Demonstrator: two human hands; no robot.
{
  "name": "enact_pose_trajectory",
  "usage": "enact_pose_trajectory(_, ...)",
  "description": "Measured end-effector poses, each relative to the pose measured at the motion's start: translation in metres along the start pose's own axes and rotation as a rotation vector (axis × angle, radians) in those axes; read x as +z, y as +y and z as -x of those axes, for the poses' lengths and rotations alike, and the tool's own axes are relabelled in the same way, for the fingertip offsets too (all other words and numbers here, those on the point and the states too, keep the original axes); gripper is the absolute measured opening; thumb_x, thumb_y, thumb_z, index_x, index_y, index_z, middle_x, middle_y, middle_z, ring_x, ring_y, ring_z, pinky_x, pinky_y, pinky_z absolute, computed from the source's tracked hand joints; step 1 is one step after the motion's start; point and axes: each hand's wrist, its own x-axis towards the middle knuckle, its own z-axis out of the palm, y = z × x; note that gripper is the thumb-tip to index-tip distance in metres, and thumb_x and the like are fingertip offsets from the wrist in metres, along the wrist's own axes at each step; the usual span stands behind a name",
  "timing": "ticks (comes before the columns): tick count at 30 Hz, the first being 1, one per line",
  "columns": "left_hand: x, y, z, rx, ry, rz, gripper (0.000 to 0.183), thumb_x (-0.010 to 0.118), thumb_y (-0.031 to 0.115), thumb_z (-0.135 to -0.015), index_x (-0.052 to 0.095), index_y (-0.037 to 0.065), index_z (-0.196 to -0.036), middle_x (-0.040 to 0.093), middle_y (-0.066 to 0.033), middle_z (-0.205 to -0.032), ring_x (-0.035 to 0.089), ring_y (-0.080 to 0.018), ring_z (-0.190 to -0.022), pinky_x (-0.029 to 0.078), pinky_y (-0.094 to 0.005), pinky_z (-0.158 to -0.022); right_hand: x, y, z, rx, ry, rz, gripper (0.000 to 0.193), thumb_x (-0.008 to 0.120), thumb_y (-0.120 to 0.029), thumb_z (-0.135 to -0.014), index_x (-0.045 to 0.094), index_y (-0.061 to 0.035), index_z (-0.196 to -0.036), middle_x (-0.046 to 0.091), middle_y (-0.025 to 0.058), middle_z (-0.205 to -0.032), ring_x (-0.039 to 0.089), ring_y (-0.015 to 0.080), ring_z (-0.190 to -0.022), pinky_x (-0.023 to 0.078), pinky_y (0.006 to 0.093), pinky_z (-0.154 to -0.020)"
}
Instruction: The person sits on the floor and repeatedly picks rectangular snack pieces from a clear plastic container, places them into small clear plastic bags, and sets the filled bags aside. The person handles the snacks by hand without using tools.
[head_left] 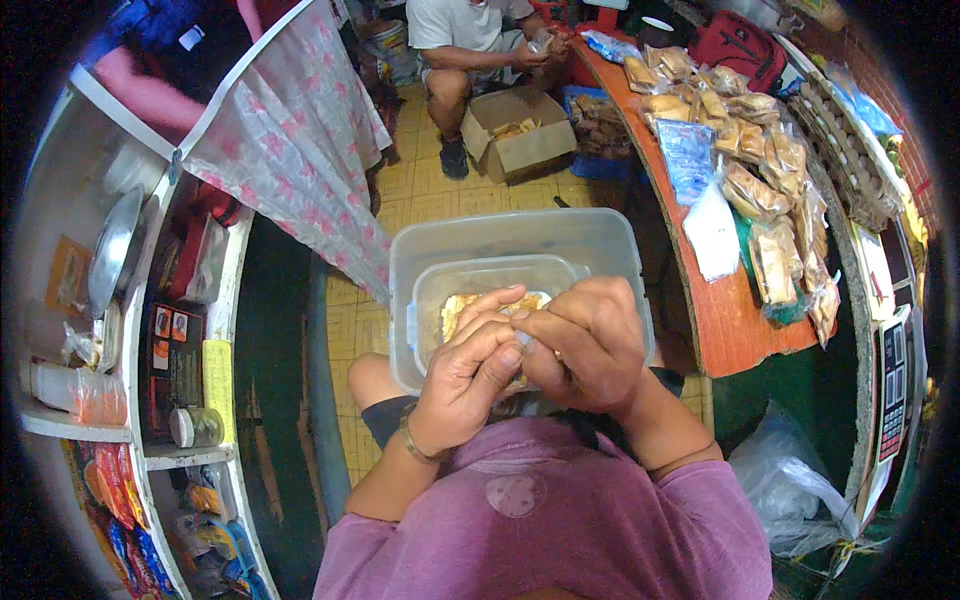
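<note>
My left hand [465,370] and my right hand [592,345] meet in front of my chest, fingertips together in a pinch. A small whitish bit shows between the fingers, perhaps thin plastic, but too little of it is visible to name. Directly below them is a large translucent plastic bin [420,240] on or between my knees. Inside it sits a smaller translucent tub [430,290] with pale yellow and brown food pieces [455,310], partly hidden by my hands.
An orange-red table [735,345] at right bears many bagged food packs [755,190]. Across from me a seated person [465,40] handles something by an open cardboard box [530,145]. A flowered curtain [300,130] and white shelves [150,450] stand left; a plastic bag [790,480] lies lower right.
</note>
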Motion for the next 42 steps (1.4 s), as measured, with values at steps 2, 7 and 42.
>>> enact_pose_trajectory(2, 0.0, 0.0, 0.001, 0.0, -0.017, 0.01, 0.024, 0.049, 0.017, -0.097, 0.063, -0.001, -0.103, 0.06, -0.0135, -0.112, 0.045, -0.0325, -0.125, 0.029, -0.0439, -0.106, 0.001, -0.001, 0.002, -0.007, 0.017, 0.015, 0.027, 0.072, -0.014, -0.072, 0.066, -0.0064, -0.097, 0.059, 0.0067, -0.09, 0.056, 0.0235, -0.077, 0.047, 0.0352, -0.069)
enact_pose_trajectory(7, -0.006, -0.018, 0.006, -0.4, 0.106, 0.196, 0.023, 0.048, 0.018, -0.099, 0.063, 0.001, -0.106, 0.062, -0.0137, -0.113, 0.051, -0.0265, -0.12, 0.037, -0.0372, -0.102, 0.007, 0.016, -0.014, 0.156, -0.236, -0.028, 0.017, 0.067, -0.008, -0.076, 0.067, -0.004, -0.093, 0.059, 0.0066, -0.089, 0.056, 0.0212, -0.082, 0.045, 0.0328, -0.072)
enact_pose_trajectory(42, 0.02, -0.05, 0.002, -0.323, 0.349, 0.869, 0.082, 0.066, 0.024, -0.09, 0.012, 0.011, -0.15, 0.045, -0.0086, -0.139, 0.046, -0.0204, -0.124, 0.033, -0.0361, -0.107, 0.036, 0.019, 0.075, 1.255, 0.362, -1.799, 0.045, 0.06, -0.008, -0.089, 0.039, -0.0094, -0.129, 0.049, 0.0115, -0.13, 0.048, 0.024, -0.122, 0.042, 0.0437, -0.102)
